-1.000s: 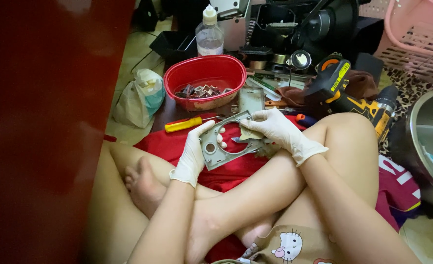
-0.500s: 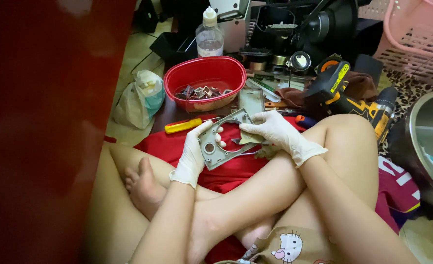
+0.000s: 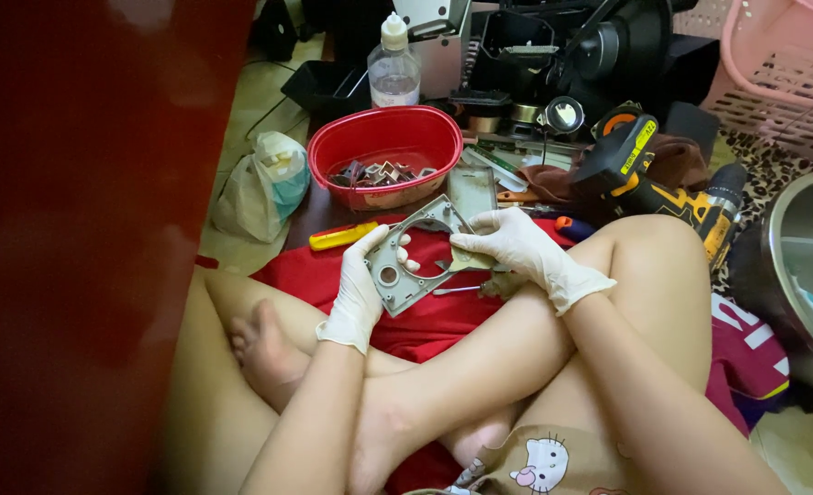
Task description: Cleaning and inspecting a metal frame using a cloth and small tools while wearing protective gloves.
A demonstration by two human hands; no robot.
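Item 1: our left hand (image 3: 362,289), in a white glove, is closed on the lower edge of a flat grey metal plate with a large round opening and small holes (image 3: 404,266). The fingers curl round its near corner, and the plate tilts up over our lap, its face towards us so that it can be seen.

Item 2: our right hand (image 3: 516,247), also gloved in white, rests loosely curled on the plate's right edge, steadying it from the opposite side. We cannot tell whether it pinches something small underneath.

Item 3: a red cloth (image 3: 443,316) is spread across our crossed legs under the plate, likely to catch loose parts. A slim screwdriver with a dark handle (image 3: 475,288) lies on it just below the right hand.

Item 4: a red oval plastic bowl holding small metal pieces (image 3: 385,156) sits on the floor beyond the plate, within easy reach.

Item 5: a yellow-handled tool (image 3: 340,237) lies just beside the bowl's near edge.

Item 6: a yellow and black cordless drill (image 3: 663,179) lies on the floor to the right of our knee.

Item 7: a clear plastic squeeze bottle with a white cap (image 3: 393,66) stands behind the bowl.
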